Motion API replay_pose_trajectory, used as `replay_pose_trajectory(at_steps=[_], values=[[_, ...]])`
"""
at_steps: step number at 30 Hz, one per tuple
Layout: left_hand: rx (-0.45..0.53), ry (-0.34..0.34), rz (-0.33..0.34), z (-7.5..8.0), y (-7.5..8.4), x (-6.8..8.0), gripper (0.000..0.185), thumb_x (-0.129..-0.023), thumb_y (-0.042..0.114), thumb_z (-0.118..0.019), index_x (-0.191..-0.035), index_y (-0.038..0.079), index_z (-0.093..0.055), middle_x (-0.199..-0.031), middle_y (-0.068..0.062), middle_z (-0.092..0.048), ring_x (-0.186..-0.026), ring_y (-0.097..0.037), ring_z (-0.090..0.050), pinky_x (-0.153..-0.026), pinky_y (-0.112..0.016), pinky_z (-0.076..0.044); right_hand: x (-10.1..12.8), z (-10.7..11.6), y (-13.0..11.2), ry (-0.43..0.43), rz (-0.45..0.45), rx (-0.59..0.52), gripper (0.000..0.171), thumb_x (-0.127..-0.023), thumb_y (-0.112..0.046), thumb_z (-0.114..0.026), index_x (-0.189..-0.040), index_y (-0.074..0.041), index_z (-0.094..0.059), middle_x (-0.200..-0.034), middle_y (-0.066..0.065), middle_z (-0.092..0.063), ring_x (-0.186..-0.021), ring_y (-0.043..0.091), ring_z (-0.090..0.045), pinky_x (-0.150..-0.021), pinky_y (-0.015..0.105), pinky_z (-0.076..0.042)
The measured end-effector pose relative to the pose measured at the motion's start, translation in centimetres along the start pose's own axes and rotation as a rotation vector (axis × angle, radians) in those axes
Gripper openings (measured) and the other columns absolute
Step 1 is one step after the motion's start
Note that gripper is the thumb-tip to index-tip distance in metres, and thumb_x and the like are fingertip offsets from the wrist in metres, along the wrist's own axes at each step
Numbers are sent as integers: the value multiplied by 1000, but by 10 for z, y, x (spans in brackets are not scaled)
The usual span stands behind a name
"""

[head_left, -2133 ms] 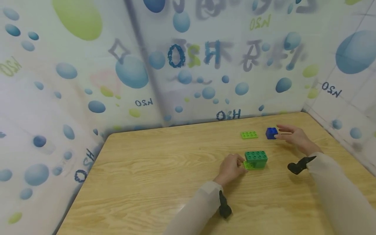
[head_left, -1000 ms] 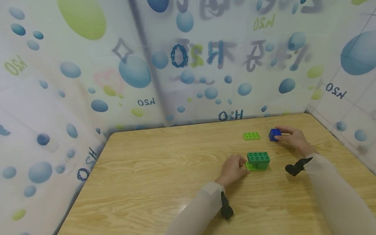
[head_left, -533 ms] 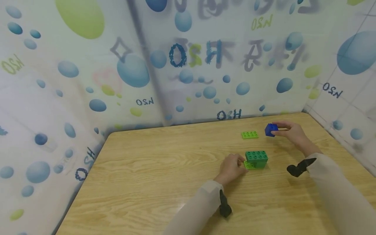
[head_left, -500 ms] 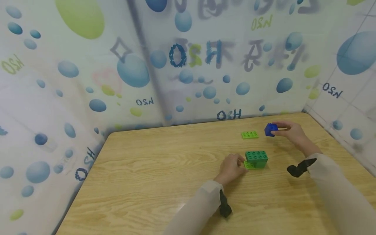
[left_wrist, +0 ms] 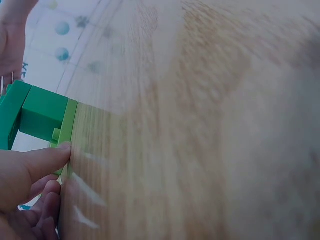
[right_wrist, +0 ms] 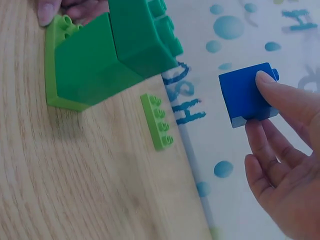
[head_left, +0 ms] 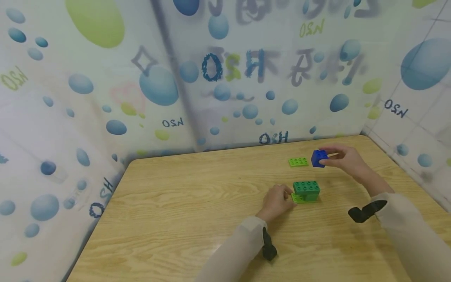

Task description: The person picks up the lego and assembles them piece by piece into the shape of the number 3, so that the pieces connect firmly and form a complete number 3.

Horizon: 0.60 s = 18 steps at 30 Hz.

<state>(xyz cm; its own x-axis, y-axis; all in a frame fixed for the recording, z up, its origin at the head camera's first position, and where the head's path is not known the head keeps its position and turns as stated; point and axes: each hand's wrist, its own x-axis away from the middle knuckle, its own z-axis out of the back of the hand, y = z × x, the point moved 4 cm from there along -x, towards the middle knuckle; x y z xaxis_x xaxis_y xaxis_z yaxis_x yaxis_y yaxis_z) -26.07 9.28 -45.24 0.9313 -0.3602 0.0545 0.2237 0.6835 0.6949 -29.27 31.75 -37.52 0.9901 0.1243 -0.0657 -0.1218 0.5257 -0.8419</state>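
Observation:
My right hand [head_left: 345, 160] pinches a blue toy brick [head_left: 318, 158] between thumb and fingers, up off the table in the right wrist view. The thumb lies on one side of the brick [right_wrist: 245, 95], its studs facing away from the palm. With its thumb and fingers, my left hand [head_left: 276, 201] grips the left end of a lime-green studded plate [head_left: 297, 198]. On that plate stands a dark green brick [right_wrist: 87, 65], topped by a longer green brick [head_left: 307, 186] that overhangs it toward my left hand. The left wrist view shows the thumb at the plate's [left_wrist: 70, 122] edge.
A second lime-green plate [head_left: 298, 161] lies loose on the wooden table [head_left: 197, 199], behind the green stack and left of the blue brick. Patterned curtain-like sheeting [head_left: 239, 121] rises along the table's back edge and at both sides.
My right hand has closed on the blue brick, lifted it from the table and carried it a little left, nearer the loose plate. The left hand and the green stack stay put.

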Motion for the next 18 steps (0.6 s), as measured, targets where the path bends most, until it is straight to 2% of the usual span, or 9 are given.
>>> replay_pose_trajectory(at_steps=[6,18], values=[[6,-1,0,0,0,0,30,-74,21,-77,-101,15,-64,-83,9,-50,-72,-3,-45,-61,-18,-37,9,-6,-11,-22,38,4,53,-85,-28,-66,-127,-1,-49,-116,19,-50,-84,5,-59,-71,23,-48],[-16,15,-10,0,1,0,31,-73,22,-78,-100,15,-65,-80,9,-50,-70,-3,-44,-60,-17,-36,31,-16,-20,-88,70,-9,53,-84,-23,-68,-128,2,-50,-113,24,-56,-85,11,-61,-70,29,-50]])
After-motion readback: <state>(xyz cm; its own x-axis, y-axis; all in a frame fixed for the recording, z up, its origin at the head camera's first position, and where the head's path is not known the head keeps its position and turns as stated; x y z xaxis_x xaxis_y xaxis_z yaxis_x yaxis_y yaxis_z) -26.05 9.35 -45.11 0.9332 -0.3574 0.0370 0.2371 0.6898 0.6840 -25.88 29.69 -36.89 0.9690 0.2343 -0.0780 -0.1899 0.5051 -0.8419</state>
